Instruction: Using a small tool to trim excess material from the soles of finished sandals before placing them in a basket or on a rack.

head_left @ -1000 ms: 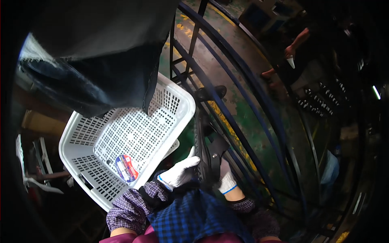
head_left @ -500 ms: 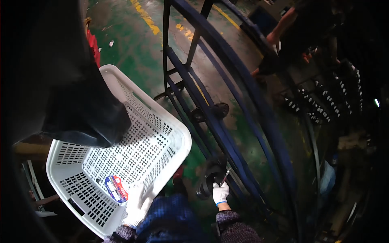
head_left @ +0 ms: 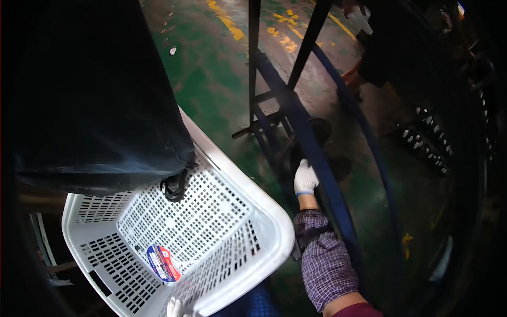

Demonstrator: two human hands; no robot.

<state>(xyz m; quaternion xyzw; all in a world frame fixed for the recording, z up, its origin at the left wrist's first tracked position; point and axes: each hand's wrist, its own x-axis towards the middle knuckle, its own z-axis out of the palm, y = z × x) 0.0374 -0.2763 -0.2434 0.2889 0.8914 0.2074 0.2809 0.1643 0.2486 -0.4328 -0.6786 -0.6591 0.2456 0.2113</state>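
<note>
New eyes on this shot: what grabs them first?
Probably the bright white slotted basket at lower left, with a red-and-blue label inside. Dark material fills the upper left, hanging partly over it. Next, the white-gloved right hand, right of centre, beside a dark blue bar.

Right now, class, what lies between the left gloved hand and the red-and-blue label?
In the head view, only a slotted stretch of the white basket lies between the left hand and the label.
</note>
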